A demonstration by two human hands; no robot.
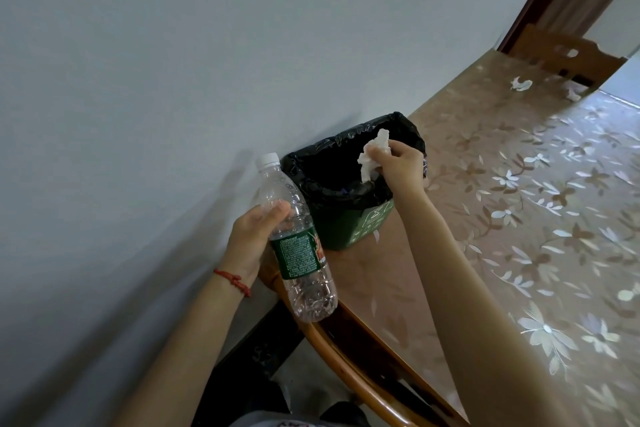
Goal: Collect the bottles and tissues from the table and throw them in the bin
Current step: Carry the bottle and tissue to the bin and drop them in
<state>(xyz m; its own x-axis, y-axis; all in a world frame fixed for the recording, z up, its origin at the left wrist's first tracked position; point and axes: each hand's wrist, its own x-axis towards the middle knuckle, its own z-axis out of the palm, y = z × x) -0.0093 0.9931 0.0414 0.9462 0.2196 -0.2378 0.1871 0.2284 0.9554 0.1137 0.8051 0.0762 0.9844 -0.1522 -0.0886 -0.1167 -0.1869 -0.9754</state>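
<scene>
A small green bin (349,229) lined with a black bag stands on the table's near-left corner against the wall. My right hand (398,165) hovers over the bin's opening, gripping a crumpled white tissue (372,156). My left hand (254,237) holds an empty clear plastic bottle (298,243) with a white cap and green label, upright and slightly tilted, just left of the bin. Two more crumpled tissues, one (520,83) and another (573,94), lie at the far end of the table.
The table (519,218) has a glossy floral cover and runs along a pale wall (138,80). A wooden chair back (568,55) stands at the far end, and a curved wooden chair rail (349,371) sits below the near edge.
</scene>
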